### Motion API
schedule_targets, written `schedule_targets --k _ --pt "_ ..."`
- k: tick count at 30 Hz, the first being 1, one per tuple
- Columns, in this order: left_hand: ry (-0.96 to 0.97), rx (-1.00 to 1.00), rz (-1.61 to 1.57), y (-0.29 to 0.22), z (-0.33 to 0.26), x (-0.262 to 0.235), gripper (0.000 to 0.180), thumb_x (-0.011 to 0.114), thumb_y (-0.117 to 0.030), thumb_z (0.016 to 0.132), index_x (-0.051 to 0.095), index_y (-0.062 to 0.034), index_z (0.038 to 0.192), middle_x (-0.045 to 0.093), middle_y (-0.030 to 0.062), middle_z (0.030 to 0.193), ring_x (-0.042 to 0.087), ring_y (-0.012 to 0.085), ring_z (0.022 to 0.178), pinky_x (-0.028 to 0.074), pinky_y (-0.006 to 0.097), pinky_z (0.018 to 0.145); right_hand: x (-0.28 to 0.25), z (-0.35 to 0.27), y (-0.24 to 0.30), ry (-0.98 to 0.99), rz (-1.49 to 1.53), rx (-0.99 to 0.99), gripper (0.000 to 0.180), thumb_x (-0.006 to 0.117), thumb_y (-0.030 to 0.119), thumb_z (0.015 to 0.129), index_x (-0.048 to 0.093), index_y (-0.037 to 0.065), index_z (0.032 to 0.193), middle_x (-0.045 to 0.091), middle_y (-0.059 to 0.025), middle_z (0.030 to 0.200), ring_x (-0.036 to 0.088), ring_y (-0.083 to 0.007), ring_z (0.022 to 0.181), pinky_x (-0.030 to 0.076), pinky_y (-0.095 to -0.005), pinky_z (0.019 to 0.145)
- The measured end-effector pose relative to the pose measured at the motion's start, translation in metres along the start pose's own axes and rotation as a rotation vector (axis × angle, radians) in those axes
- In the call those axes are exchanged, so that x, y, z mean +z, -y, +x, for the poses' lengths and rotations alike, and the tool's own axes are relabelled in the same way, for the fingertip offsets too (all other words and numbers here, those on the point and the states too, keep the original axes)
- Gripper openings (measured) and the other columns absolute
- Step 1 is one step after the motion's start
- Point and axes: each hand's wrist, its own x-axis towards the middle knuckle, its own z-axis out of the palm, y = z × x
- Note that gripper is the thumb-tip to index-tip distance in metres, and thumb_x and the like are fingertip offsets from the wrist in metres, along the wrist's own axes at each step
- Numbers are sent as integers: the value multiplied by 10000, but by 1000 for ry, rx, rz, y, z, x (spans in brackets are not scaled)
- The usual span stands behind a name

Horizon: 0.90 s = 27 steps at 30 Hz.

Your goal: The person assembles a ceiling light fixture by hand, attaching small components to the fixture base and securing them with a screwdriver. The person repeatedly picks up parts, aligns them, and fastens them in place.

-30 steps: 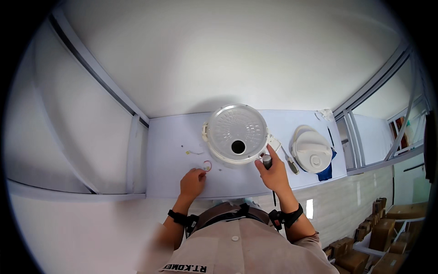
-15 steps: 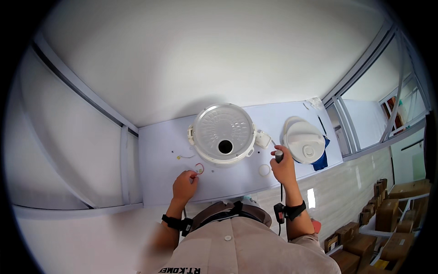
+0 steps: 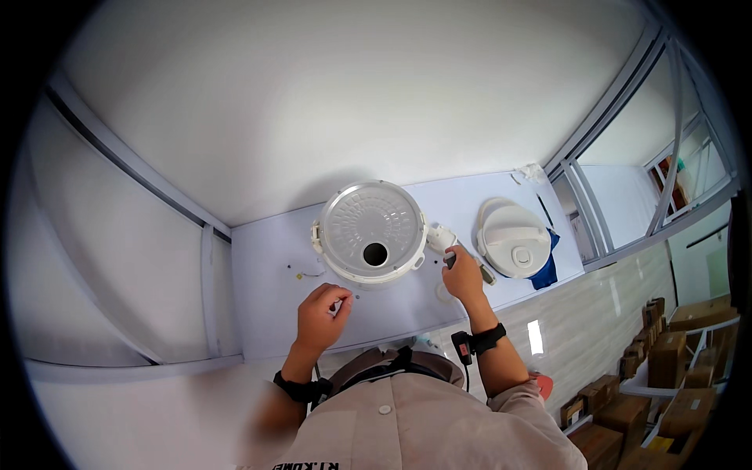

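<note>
A round white appliance body, which looks like a rice cooker (image 3: 362,277), stands at the middle of the table, with a silvery plate (image 3: 368,210) on top that has a dark round hole. In front of its left side is my left hand (image 3: 319,319), its fingers curled together; whatever they hold is hidden. My right hand (image 3: 466,276) is closed round a dark grey tool handle (image 3: 450,259), beside the white hinge part (image 3: 441,236). The rest of that tool is hidden. Close to the right fingers lies a greyish elongated piece (image 3: 487,274), its kind unclear.
A white lid with a handle (image 3: 513,244) lies at the right over a blue cloth (image 3: 546,272). Small connector wires (image 3: 307,274) are left of the cooker, a pale ring (image 3: 444,293) in front. A wall stands behind; cardboard boxes (image 3: 666,360) fill shelves at the lower right.
My right hand has moved left with the tool handle, toward the hinge part. My left hand has risen slightly and closed; the red-orange wire loop beside it no longer shows.
</note>
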Motion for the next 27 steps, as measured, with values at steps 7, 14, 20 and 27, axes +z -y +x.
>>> schedule_targets --k 7,14,20,27 --pt "11 74 -11 -29 11 14 77 778 -37 882 729 -59 937 728 61 871 654 211 695 526 309 611 10 13 2 30 -112 -40 418 768 132 845 658 137 1248 765 -201 1012 727 -438 980 577 -524 851" --pt "19 98 10 -41 11 18 78 779 -22 879 731 -52 933 726 67 861 629 182 666 508 297 601 18 27 9 115 -216 -90 409 739 171 866 641 124 1259 769 -192 1009 747 -413 963 592 -525 828" --pt "4 83 41 -51 11 22 77 788 -30 870 736 -53 922 728 69 861 631 193 653 512 303 598 20 37 7 149 -219 -106 390 747 177 874 646 115 1245 769 -199 1008 750 -415 959 598 -515 834" --pt "-2 171 31 -73 19 24 108 813 -28 845 737 -47 919 726 72 860 633 203 659 515 311 603 -58 12 40 444 871 -247 312 799 42 886 621 62 1142 742 -123 964 693 -197 784 565 -320 664"
